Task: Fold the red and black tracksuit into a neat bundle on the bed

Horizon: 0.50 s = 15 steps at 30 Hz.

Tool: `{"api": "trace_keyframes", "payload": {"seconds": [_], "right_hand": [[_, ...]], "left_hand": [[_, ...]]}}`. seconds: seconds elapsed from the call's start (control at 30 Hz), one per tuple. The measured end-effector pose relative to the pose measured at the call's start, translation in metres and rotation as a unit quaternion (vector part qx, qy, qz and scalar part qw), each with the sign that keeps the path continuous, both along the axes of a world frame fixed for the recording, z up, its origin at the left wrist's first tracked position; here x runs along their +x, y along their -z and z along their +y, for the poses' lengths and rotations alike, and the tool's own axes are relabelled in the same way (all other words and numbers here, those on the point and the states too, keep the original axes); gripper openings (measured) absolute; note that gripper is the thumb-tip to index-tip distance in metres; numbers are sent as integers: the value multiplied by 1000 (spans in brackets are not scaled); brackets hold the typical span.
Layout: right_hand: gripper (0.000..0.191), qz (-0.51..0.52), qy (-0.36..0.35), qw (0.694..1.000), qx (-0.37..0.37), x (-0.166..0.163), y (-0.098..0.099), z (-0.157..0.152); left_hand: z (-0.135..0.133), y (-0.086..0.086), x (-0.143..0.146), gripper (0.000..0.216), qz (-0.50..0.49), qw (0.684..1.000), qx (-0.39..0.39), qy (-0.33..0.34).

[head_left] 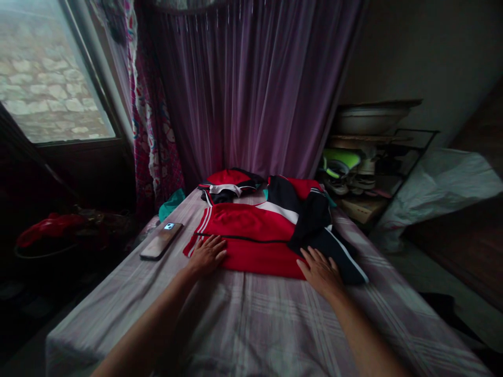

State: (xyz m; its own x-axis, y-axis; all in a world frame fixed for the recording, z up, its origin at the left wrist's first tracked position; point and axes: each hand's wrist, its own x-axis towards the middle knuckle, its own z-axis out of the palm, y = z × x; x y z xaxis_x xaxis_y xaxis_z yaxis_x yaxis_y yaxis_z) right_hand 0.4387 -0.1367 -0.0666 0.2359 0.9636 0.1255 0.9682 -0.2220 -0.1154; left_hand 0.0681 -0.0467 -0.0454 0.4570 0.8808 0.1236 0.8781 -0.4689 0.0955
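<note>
A red, black and white track jacket (247,222) lies spread on the cloth-covered table. White stripes run along its left end, and a dark sleeve (341,256) lies at its right side. My left hand (207,255) rests flat on the near left part of the red fabric, fingers apart. On the near right part, where red meets dark cloth, my right hand (321,269) lies with its fingers spread. Neither hand grips the fabric. Behind the jacket sits a bunched red, black and white garment (228,180).
A phone (161,242) lies left of the jacket on the checked tablecloth (243,324). A teal bag (172,204) is at the table's left edge. Purple curtains (251,89) hang behind. To the right stand a shoe rack (412,152) and a white plastic sack (444,183).
</note>
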Motion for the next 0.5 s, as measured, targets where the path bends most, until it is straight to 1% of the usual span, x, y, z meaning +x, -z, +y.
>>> {"api": "trace_keyframes", "payload": {"seconds": [0.07, 0.13, 0.17, 0.2, 0.27, 0.37, 0.43, 0.5], "right_hand": [[47, 17, -19, 1000, 14, 5, -3, 0], [41, 51, -43, 997, 45, 16, -12, 2], [39, 69, -40, 995, 66, 24, -19, 5], [38, 85, -24, 992, 89, 33, -26, 8], [37, 106, 39, 986, 126, 54, -43, 19], [32, 135, 127, 973, 137, 92, -65, 44], [30, 155, 156, 966, 133, 115, -73, 64], [27, 163, 163, 964, 135, 134, -75, 84]], "left_hand": [[3, -1, -2, 53, -1, 1000, -4, 1], [4, -2, -1, 53, 2, 1000, -2, 1], [4, -3, 1, 54, 4, 1000, 2, 0], [4, -4, 3, 55, 7, 1000, 6, -2], [3, -6, 6, 56, 13, 1000, 12, -6], [0, -6, 8, 55, 15, 1000, 23, -6], [-2, -2, 7, 54, 13, 999, 38, -10], [-3, 5, 5, 54, 8, 998, 62, -10]]}}
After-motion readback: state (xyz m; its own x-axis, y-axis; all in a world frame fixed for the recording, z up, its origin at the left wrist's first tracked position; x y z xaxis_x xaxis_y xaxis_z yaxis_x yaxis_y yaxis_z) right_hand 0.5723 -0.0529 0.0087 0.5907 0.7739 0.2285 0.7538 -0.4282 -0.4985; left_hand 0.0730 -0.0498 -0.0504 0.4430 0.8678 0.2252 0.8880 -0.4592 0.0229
